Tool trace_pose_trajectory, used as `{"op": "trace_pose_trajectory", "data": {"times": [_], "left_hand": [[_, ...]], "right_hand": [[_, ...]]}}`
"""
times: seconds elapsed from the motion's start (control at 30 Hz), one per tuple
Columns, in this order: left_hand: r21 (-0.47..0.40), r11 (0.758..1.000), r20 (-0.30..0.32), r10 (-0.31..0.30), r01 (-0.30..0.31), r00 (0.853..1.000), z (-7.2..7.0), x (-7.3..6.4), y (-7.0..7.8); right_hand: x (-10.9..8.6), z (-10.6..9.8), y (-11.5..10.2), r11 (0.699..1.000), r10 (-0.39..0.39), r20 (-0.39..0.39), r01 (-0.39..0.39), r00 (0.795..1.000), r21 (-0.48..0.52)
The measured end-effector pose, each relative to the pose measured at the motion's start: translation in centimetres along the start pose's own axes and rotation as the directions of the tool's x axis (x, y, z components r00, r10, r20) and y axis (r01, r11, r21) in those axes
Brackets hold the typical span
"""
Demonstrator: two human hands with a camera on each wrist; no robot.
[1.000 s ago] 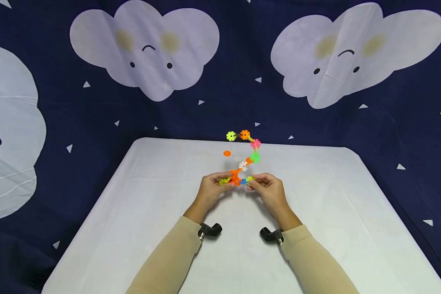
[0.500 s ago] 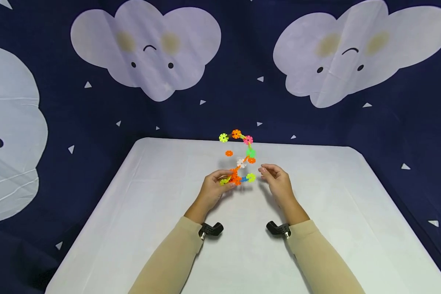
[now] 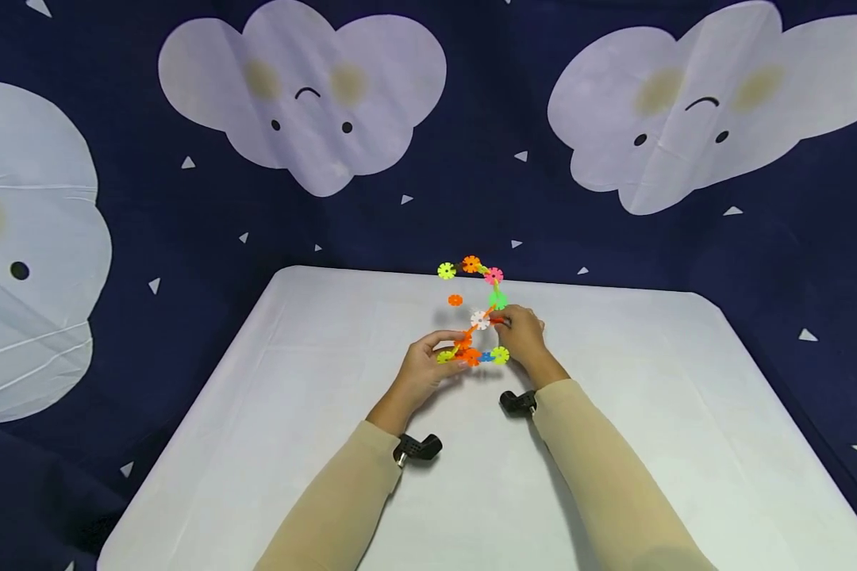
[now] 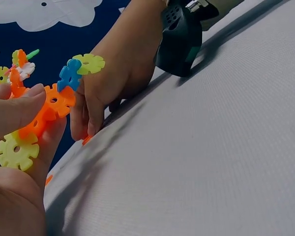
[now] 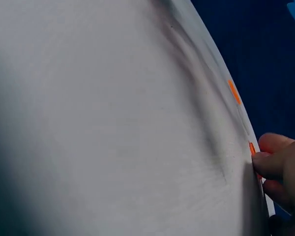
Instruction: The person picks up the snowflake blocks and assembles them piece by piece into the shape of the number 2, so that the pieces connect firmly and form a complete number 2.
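Observation:
My left hand (image 3: 421, 369) pinches a chain of flower-shaped interlocking discs (image 4: 57, 102) near its lower end, between thumb and fingers. The chain is held above the table and curves upward through white, green, pink and orange discs to a yellow one (image 3: 446, 271). At its lower end, a blue disc (image 4: 70, 75) joins a yellow-green disc (image 4: 91, 64). Behind the chain, my right hand (image 3: 524, 333) reaches down to the tabletop. Its thumb and fingertips pinch a loose orange disc (image 5: 252, 148), mostly covered by the fingers.
Another loose orange disc (image 3: 455, 300) lies flat on the white table (image 3: 357, 317), farther back than the hands. A dark blue cloth with printed clouds (image 3: 314, 95) hangs beyond the table's far edge. Each wrist wears a black camera (image 3: 421, 448).
My right hand has let go of the yellow-green end disc, drawn off to the right, then gone forward and down to the loose orange disc. The left hand keeps its grip on the chain.

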State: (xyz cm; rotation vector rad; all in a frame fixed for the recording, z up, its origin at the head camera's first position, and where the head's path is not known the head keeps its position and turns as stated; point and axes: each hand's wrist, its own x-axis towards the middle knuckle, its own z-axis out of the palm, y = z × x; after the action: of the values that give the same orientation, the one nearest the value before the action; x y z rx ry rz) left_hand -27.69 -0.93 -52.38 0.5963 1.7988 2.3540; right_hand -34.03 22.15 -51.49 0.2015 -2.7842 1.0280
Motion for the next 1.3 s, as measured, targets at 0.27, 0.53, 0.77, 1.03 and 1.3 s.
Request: {"op": "trace_pose_trajectory", "data": {"times": [0.27,0.53,0.77,1.03,1.3], "left_hand": [[0.011,1.000,-0.014,-0.025,0.026,1.000,0.1,0.1,0.2],[0.049,0.999,-0.053,-0.018,0.021,0.998,0.1,0.2,0.3],[0.041,0.999,-0.079,-0.025,0.028,0.997,0.2,0.2,0.2],[0.037,0.999,-0.082,-0.012,0.015,0.997,0.1,0.1,0.1],[0.067,0.997,-0.073,0.040,-0.035,0.997,0.0,0.1,-0.1]], "right_hand": [[-1.4,-1.4,0.9,0.983,0.012,0.029,-0.017,1.000,0.182],[-6.1,-3.2,1.4,0.751,0.200,0.004,-0.156,0.980,0.642],[-8.3,-3.5,0.8,0.549,0.219,0.005,-0.128,0.976,0.826],[-8.7,-2.9,0.3,0.488,0.211,0.054,-0.153,0.976,0.860],[-8.7,-2.6,0.1,0.473,0.237,0.061,-0.170,0.970,0.865]]}}
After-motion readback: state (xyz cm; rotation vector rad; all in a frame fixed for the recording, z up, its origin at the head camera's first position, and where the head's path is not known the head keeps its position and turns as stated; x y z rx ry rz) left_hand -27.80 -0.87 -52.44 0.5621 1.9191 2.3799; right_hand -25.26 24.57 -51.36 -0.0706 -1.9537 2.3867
